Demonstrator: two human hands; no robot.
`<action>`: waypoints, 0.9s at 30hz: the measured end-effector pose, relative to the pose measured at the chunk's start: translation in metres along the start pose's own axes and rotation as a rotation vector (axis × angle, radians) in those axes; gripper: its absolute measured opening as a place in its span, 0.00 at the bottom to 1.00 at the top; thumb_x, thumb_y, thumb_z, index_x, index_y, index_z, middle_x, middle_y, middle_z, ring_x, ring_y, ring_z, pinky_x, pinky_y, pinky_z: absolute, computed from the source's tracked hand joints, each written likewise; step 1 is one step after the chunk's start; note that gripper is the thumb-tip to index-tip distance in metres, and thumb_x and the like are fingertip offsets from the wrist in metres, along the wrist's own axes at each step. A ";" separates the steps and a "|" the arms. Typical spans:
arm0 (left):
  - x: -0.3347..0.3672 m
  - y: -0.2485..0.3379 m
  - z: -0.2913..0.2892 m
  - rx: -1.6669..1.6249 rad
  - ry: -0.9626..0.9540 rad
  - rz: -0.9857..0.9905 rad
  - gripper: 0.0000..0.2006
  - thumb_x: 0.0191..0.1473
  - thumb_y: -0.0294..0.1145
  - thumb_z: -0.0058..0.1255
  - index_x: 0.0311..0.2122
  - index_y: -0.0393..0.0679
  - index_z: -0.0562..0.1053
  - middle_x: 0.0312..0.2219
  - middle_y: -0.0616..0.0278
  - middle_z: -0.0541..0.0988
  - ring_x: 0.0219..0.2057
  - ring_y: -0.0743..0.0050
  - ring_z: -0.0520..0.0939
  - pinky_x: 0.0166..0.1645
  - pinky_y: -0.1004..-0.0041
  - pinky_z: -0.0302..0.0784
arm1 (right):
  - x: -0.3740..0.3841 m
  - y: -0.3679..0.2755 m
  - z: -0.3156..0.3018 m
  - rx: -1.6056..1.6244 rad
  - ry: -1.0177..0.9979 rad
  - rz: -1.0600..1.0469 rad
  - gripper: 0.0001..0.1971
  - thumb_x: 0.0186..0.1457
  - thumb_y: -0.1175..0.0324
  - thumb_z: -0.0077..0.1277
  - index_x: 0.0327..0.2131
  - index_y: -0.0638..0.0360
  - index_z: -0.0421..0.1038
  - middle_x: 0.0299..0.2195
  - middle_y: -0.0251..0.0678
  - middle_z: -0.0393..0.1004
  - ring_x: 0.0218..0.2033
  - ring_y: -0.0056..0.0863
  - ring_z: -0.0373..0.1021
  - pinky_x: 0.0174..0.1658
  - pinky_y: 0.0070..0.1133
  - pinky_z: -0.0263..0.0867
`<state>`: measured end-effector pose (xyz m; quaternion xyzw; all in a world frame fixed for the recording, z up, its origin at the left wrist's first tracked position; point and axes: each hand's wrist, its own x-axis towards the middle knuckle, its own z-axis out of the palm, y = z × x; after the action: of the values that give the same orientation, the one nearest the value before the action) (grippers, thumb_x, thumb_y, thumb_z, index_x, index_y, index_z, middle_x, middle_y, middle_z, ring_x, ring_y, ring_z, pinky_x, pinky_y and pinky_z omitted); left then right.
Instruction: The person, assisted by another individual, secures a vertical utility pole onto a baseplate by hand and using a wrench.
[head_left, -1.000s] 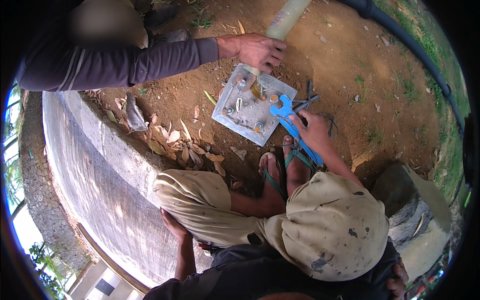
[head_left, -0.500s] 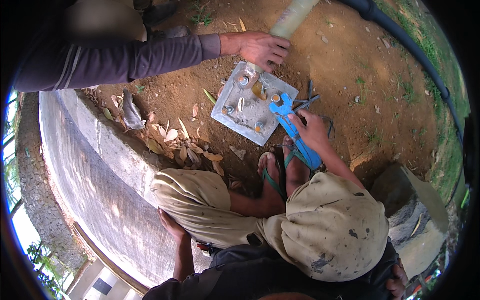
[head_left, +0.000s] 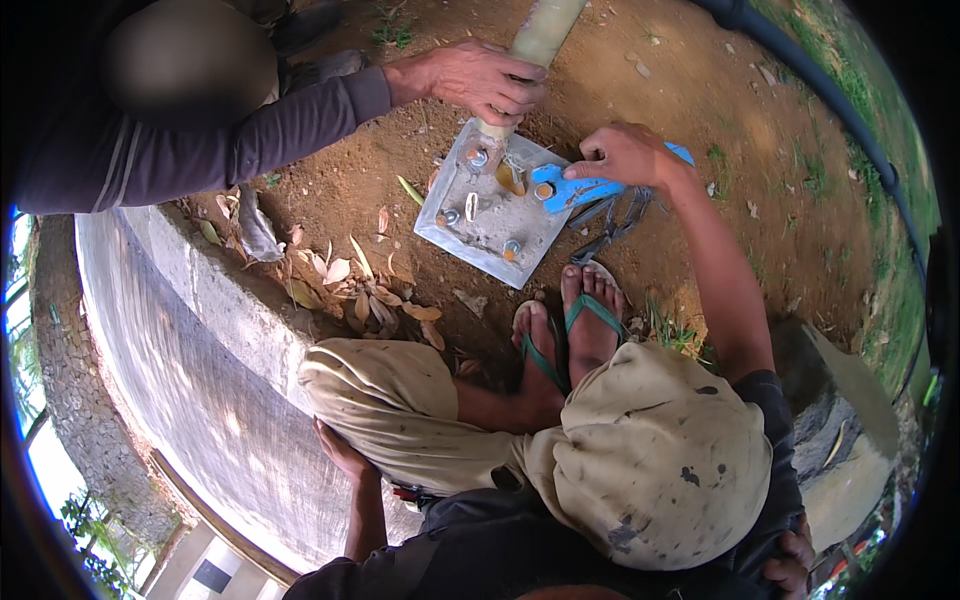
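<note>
My right hand (head_left: 628,156) is closed on the handle of a large blue wrench (head_left: 596,190). The wrench's jaw sits around a rusty bolt (head_left: 545,190) at the right corner of a square grey metal plate (head_left: 440,235). Three more bolts, one of them the near bolt (head_left: 512,249), stand at the plate's other corners. Beside my left knee, my left hand (head_left: 342,450) lies with fingers stretched against the curved concrete edge (head_left: 215,345). A co-worker's hand (head_left: 480,82) grips the pale upright pole (head_left: 545,35) just above the plate.
My sandalled feet (head_left: 590,310) stand close to the plate's near side. Dark strips (head_left: 615,222) lie under the wrench. Dry leaves (head_left: 375,305) litter the soil on the left. A black pipe (head_left: 830,105) curves along the right, and a large rock (head_left: 845,440) stands beside my right knee.
My right hand has swung the wrench handle away from my feet to the far right, its jaw staying at the same bolt. The co-worker's hand and the pole appear slightly farther left.
</note>
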<state>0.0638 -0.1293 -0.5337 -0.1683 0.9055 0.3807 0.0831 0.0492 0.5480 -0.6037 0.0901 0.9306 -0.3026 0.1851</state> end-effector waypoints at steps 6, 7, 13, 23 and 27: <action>0.001 -0.010 -0.009 0.020 -0.019 0.023 0.31 0.73 0.46 0.30 0.70 0.31 0.57 0.67 0.36 0.61 0.69 0.42 0.62 0.72 0.52 0.57 | -0.030 -0.002 0.004 0.022 0.164 0.167 0.33 0.53 0.33 0.59 0.24 0.60 0.76 0.20 0.47 0.73 0.25 0.48 0.70 0.32 0.40 0.64; 0.003 -0.012 -0.010 0.014 -0.016 0.024 0.30 0.73 0.45 0.30 0.70 0.31 0.57 0.67 0.36 0.61 0.69 0.41 0.62 0.72 0.52 0.57 | -0.042 -0.002 0.015 0.087 0.243 0.195 0.32 0.54 0.35 0.59 0.26 0.60 0.77 0.22 0.47 0.74 0.26 0.48 0.71 0.34 0.39 0.65; 0.006 -0.016 -0.003 0.154 0.030 0.080 0.29 0.73 0.44 0.28 0.68 0.31 0.60 0.64 0.38 0.66 0.64 0.45 0.67 0.69 0.54 0.61 | -0.098 -0.026 0.086 0.509 0.383 0.267 0.28 0.60 0.42 0.58 0.34 0.64 0.78 0.27 0.50 0.79 0.30 0.47 0.76 0.38 0.37 0.70; 0.005 -0.018 -0.003 0.068 0.016 0.116 0.28 0.73 0.42 0.30 0.66 0.28 0.61 0.62 0.35 0.67 0.63 0.43 0.68 0.68 0.53 0.63 | -0.096 -0.066 0.120 0.578 0.456 0.455 0.24 0.64 0.46 0.55 0.36 0.64 0.76 0.26 0.53 0.77 0.28 0.51 0.75 0.34 0.38 0.68; 0.002 -0.005 -0.003 0.111 -0.012 0.108 0.29 0.72 0.42 0.30 0.67 0.27 0.60 0.65 0.32 0.64 0.66 0.38 0.66 0.70 0.52 0.60 | -0.091 -0.066 0.129 0.543 0.480 0.435 0.25 0.63 0.45 0.55 0.36 0.64 0.76 0.27 0.54 0.76 0.30 0.55 0.74 0.35 0.39 0.68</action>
<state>0.0641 -0.1354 -0.5358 -0.1120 0.9324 0.3348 0.0769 0.1510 0.4131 -0.6288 0.3979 0.7930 -0.4613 -0.0080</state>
